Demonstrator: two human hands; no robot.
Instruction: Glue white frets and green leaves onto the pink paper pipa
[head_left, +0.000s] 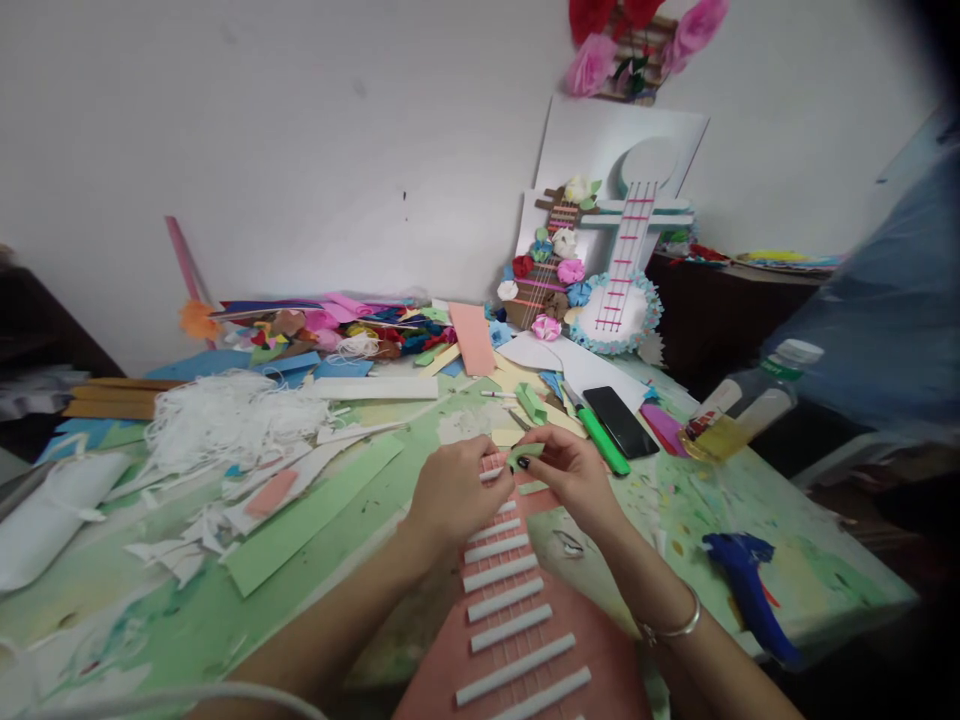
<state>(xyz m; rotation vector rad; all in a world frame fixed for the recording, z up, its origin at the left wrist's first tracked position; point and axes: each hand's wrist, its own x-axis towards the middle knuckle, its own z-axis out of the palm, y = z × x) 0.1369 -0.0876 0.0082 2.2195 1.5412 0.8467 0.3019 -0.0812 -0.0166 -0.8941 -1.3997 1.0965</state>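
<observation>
Pink paper piece [566,600] lies under left hand [454,490] and right hand [576,482].

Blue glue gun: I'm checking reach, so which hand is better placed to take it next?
Right, probably: both are occupied, but the right hand is nearer the blue glue gun; the left hand is farther, at the pink model instrument.

White paper strips [510,629] form ladder-like stripes across a salmon-pink, long-necked craft piece [600,635], against a green tabletop [675,530] mottled cream and yellow, with a black rectangular phone [620,421], a bright-green plastic cutter [602,438] and a deep-blue, red-triggered glue gun [750,585].
</observation>
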